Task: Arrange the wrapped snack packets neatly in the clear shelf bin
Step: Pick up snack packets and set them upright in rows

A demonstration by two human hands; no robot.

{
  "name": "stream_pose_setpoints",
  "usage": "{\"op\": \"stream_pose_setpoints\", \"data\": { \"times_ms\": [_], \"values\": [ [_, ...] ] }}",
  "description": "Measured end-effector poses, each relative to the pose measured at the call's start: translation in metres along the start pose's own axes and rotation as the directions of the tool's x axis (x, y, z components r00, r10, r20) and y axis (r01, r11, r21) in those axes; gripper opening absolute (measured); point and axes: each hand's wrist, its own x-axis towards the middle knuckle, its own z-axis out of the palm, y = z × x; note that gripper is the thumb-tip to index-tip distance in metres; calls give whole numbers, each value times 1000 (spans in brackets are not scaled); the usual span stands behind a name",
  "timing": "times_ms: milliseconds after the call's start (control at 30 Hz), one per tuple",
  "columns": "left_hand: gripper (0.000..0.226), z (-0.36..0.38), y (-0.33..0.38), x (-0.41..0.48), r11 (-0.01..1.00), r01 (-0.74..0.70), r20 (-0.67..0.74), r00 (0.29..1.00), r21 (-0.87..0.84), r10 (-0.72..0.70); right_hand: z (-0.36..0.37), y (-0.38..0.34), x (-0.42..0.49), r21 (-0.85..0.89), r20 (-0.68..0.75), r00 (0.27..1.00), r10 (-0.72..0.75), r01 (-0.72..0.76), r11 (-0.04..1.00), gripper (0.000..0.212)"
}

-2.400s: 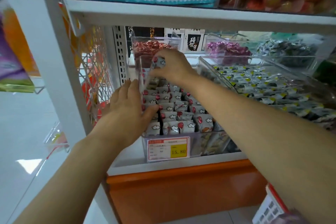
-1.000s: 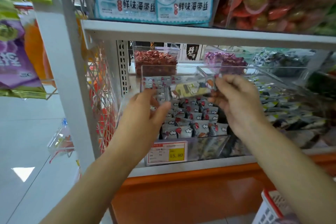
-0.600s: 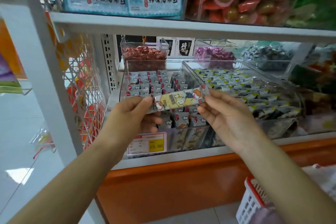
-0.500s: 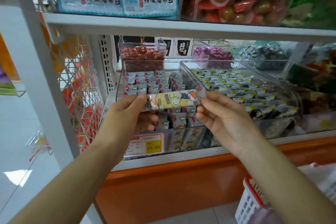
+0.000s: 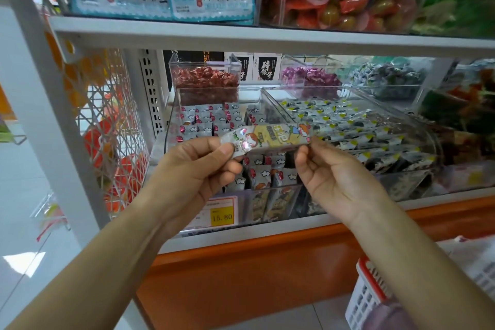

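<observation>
L hand (image 5: 199, 166) & R hand (image 5: 325, 173) pinch ends of long yellow cartoon-print packet (image 5: 273, 136), held horiz.

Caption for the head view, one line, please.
At the clear bin of wrapped snacks, left hand and right hand pinch a long yellow packet by its ends.

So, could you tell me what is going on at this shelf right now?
A person is tidying a shop shelf. The left hand and right hand each pinch one end of a long yellow packet, holding it level in front of the clear bin, not yet set down. The bin already holds rows of small cloud-print packets, and a price tag sits on its front.
</observation>
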Motion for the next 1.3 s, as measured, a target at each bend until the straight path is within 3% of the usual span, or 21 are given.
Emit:
{"op": "stream_pose_setpoints", "data": {
  "times_ms": [100,233,467,633,700,867,1067,1167,1300],
  "values": [
    [7,-2,0,0,1000,-8,30,1000,-16,8,-1,0,0,-2,25,999,-29,29,1000,11],
    [7,-7,0,0,999,-16,32,999,-36,17,-3,-1,1,-152,97,983,-154,167,974,13],
    [11,-10,0,0,1000,-17,8,1000,5,17,-4,7,-2,-489,205,932,-300,363,793,20],
    [9,-8,-2,0,967,-88,-83,990,241,111,-2,11,-4,-445,272,926,-262,362,819,8],
    [9,-7,-2,0,935,-135,-92,980,329,174,-4,13,-4,-543,279,917,-285,396,740,12],
    [38,-3,-1,-5,904,-157,-9,984,398,176,-6,14,-1,-627,256,923,-289,386,677,24],
    [28,-1,0,-5,838,-173,10,981,518,196,-5,14,-1,-657,302,898,-321,440,612,12],
    [28,0,3,-7,806,-199,46,977,558,209,-4,12,-3,-667,309,887,-345,460,587,16],
    [27,2,3,-9,730,-214,81,974,649,214,-6,10,-3,-769,310,852,-423,486,415,18]
  ]
}}
